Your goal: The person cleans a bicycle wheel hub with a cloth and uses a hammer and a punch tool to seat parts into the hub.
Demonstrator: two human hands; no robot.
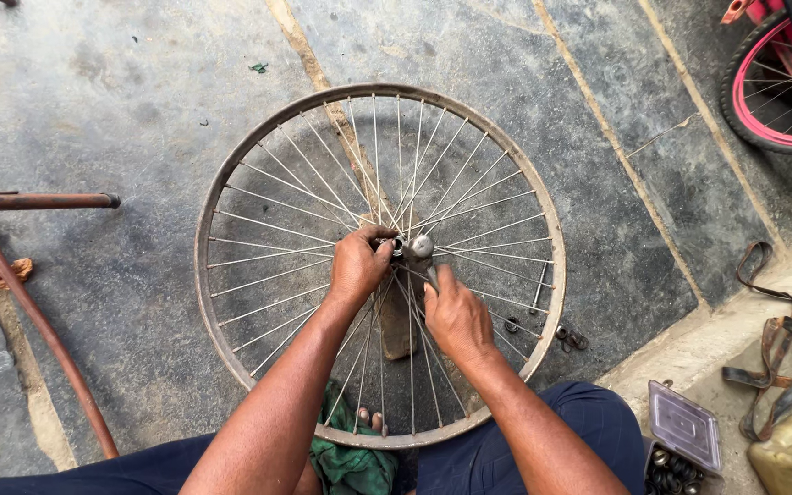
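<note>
Wheel [231,183], bare rim w/ thin spokes, is lying flat at frame centre. Left hand [357,268] is pinching hub [407,246]; right hand [456,316] is gripping a tool [428,270] there. Probably light, stiff; spokes bendable, so hold rim or hub.

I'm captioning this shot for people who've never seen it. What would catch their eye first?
A bare spoked bicycle wheel lies flat on the grey floor, filling the middle of the view. At its hub both hands work: the left hand grips the hub's left side and the right hand holds a tool against it. A pink-rimmed wheel peeks in at top right.
</note>
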